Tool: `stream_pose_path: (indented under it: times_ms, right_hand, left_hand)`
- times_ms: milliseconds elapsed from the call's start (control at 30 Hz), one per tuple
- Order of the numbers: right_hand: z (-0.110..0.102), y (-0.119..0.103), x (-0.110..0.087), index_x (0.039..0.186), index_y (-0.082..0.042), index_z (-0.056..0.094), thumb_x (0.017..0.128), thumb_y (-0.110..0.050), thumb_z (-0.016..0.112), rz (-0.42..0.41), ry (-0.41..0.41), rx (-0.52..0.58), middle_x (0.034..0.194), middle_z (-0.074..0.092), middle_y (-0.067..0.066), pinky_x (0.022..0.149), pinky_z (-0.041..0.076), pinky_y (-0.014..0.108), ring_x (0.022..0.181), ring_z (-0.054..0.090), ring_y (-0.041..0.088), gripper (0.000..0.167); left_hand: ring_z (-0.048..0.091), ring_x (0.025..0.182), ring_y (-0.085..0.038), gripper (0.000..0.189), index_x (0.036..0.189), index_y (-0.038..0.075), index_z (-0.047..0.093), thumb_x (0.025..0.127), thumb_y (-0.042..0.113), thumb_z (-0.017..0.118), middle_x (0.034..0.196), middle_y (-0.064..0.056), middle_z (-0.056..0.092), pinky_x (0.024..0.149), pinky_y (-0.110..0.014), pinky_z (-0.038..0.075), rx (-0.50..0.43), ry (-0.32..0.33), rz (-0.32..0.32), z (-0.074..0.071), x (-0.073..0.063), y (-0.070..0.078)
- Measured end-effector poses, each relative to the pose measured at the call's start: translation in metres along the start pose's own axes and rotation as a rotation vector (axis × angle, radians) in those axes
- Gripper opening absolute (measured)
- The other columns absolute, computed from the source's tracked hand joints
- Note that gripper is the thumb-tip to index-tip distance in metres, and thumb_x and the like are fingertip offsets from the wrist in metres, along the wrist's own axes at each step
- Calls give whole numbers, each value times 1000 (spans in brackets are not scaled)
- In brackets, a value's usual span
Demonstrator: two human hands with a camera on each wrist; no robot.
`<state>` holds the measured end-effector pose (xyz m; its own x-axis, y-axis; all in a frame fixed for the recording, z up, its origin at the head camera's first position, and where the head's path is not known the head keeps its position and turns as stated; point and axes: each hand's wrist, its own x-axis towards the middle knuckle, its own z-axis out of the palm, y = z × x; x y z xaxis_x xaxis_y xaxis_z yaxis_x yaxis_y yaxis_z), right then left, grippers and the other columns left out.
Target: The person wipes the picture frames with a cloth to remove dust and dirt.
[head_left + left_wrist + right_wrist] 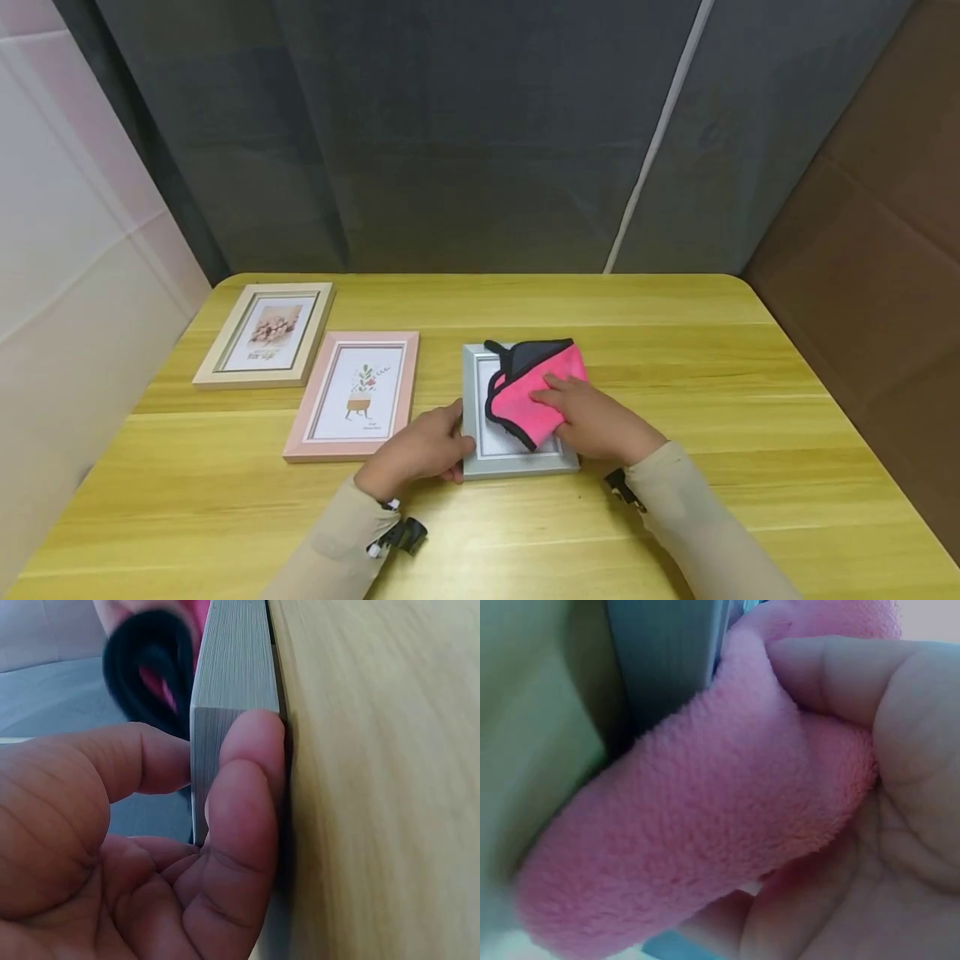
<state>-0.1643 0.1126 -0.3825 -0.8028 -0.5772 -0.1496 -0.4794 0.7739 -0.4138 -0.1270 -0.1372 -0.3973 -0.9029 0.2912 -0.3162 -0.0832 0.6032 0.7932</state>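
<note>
The left hand [420,450] pinches the silver-grey picture frame [519,467] by its near-left corner, presumably steadying it; the right hand [602,422] grasps pink cloth [527,402] atop it.

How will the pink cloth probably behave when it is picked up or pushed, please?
The pink cloth is probably floppy: part of it folds over, showing a dark gray side. Its fuzzy surface suggests it should not be slippery. Pushed, it may bunch rather than roll, since it lies folded across the gray picture frame.
</note>
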Motion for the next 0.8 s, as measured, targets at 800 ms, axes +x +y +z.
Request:
stream_pose_path:
  times_ms: [800]
  right_hand:
    - [4, -11, -45, 135, -9, 62, 92, -7, 62, -145, -29, -57, 143, 50, 22, 107, 36, 55, 134, 43, 44, 43]
  left_hand:
    - [61, 49, -17, 71, 150, -14, 26, 90, 6, 60, 69, -9, 59, 48, -29, 48, -6, 24, -3, 1, -3, 3]
